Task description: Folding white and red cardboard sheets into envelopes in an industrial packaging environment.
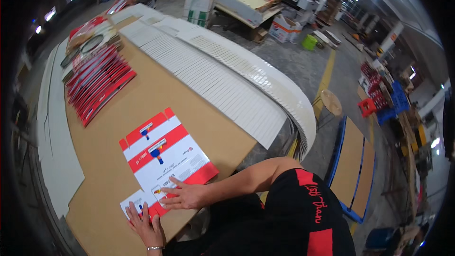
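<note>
Carton blank (pixel 179 162) lies flat on the bench (pixel 97 161); we find the left hand (pixel 146 228) and right hand (pixel 188 196) resting on it, fingers spread, gripping nothing; laid out, we judge, but unfolded.

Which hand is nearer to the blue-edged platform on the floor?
Right. The right hand rests on the printed cardboard, left of the platform; the left hand, farther left, touches the cardboard's edge.

The hands (pixel 188 196) hide part of the printed carton (pixel 176 141), whose finest lettering (pixel 194 162) seems illegibly small.
</note>
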`<state>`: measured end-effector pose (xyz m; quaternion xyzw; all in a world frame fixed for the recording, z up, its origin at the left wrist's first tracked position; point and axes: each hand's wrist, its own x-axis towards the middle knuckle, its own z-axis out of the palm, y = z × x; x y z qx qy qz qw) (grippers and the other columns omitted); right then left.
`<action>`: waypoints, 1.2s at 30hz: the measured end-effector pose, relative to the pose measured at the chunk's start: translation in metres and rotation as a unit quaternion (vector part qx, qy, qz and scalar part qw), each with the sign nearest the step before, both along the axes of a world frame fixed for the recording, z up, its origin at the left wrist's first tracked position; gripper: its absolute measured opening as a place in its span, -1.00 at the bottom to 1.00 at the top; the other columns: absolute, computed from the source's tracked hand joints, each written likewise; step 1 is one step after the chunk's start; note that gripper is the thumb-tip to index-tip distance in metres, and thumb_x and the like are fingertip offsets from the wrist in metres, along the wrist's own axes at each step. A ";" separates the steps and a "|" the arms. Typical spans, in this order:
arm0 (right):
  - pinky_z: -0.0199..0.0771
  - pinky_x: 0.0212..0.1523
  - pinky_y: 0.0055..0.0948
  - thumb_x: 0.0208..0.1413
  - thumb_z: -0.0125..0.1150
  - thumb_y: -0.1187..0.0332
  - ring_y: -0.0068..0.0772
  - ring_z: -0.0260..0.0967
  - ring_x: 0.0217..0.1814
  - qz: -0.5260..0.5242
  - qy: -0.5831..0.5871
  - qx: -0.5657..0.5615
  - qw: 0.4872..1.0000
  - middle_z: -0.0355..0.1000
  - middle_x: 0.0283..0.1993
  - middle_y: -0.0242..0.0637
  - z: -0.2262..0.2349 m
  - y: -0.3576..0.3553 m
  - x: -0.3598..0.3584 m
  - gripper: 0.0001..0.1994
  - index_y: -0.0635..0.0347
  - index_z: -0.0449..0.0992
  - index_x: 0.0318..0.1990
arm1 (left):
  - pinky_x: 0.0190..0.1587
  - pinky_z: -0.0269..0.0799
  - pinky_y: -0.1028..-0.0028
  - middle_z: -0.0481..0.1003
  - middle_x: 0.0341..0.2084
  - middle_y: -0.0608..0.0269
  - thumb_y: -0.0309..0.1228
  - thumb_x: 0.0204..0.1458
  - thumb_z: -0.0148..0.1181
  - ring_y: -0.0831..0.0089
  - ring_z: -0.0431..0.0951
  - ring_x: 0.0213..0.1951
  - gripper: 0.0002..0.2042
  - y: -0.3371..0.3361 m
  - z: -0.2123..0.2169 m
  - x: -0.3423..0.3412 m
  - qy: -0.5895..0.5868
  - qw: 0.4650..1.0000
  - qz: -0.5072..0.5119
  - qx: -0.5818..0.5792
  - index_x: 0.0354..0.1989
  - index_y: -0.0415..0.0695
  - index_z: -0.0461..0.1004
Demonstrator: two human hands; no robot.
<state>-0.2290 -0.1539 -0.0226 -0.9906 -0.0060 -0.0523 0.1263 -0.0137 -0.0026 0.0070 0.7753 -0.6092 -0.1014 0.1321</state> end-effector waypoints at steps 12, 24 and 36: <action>-0.47 0.35 0.48 0.33 -0.45 0.17 0.24 -0.27 0.50 0.012 0.005 0.094 0.996 -0.08 0.48 -0.15 0.009 -0.012 0.005 -0.51 0.10 0.09 0.34 | 0.34 -0.46 -0.17 0.05 0.39 0.36 -0.36 -0.06 0.33 0.18 -0.14 0.44 -0.53 -0.040 0.007 0.000 0.046 0.995 0.073 0.045 0.11 0.09 0.50; -0.35 0.32 0.49 0.22 -0.24 0.33 0.19 -0.12 0.46 -0.004 -0.101 0.059 0.993 0.10 0.39 -0.17 -0.003 -0.008 0.009 -0.55 0.10 0.21 0.27 | 0.24 -0.44 -0.35 0.06 0.39 0.41 -0.31 0.01 0.28 0.20 -0.07 0.42 -0.47 -0.084 -0.035 0.039 -0.012 0.991 0.131 0.019 0.22 0.21 0.38; -0.21 0.31 0.45 0.26 -0.17 0.34 0.02 0.01 0.43 -0.031 -0.131 0.000 0.991 0.20 0.34 -0.36 -0.008 -0.010 0.013 -0.61 0.01 0.31 0.23 | 0.30 -0.17 -0.18 0.10 0.37 0.22 -0.26 0.02 0.28 0.23 0.03 0.39 -0.44 -0.120 -0.067 0.097 0.114 0.985 0.104 -0.079 0.23 -0.05 0.33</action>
